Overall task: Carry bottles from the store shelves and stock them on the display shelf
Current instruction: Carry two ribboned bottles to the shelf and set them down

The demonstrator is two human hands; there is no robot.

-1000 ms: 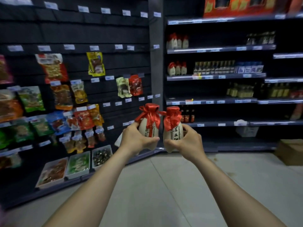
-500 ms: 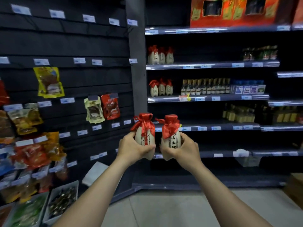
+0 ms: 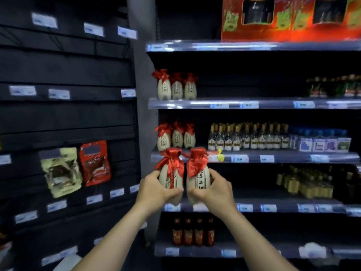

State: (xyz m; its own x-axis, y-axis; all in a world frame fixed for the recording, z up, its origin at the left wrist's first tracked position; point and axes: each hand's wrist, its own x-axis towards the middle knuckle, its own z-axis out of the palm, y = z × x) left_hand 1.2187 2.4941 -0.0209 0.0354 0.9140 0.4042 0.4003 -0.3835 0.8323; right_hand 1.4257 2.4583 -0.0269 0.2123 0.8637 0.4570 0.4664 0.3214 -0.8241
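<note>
Centrally in the frame, the left hand (image 3: pixel 156 189) was wrapped around a cream bottle with a red ribbon (image 3: pixel 172 178), and the right hand (image 3: pixel 215 189) was closed around a second cream bottle (image 3: pixel 198 179) of the same kind. Both bottles stood upright, side by side and nearly touching, held in front of the display shelf (image 3: pixel 254 158) at centre right of the frame. Their red caps overlapped that shelf's front edge. Behind them on that shelf stood three matching bottles (image 3: pixel 176 136) at its left end, hard against the grey upright post (image 3: pixel 143 114). To their right a gap of bare shelf lay before a row of small clear bottles (image 3: pixel 248 137). One shelf higher, three more matching bottles (image 3: pixel 176 86) stood at the left end, with a long dark empty stretch to their right. Below the hands, four dark bottles with red labels (image 3: pixel 193 232) stood in a row. At the left of the frame, two snack packets (image 3: pixel 76 169) hung on the black panel wall (image 3: pixel 68 65).
</note>
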